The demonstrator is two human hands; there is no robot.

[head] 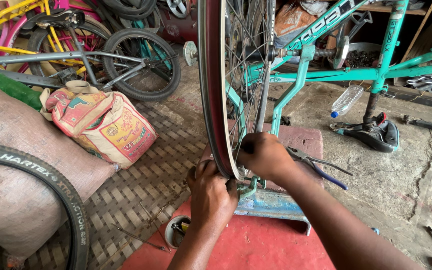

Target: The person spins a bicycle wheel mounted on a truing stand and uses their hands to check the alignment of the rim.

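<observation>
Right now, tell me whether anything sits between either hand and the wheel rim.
Nothing visible does. The left hand already grips the wheel rim at its lower edge, and the right hand rests against the spokes just beside it. The pliers lie behind, clear.

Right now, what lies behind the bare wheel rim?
Behind the rim stand a teal frame and a plastic bottle. Pliers lie partly hidden by the right hand.

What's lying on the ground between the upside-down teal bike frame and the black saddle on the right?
In the head view, a clear plastic bottle with a blue cap lies on the concrete between the teal bike frame and the black saddle.
</observation>
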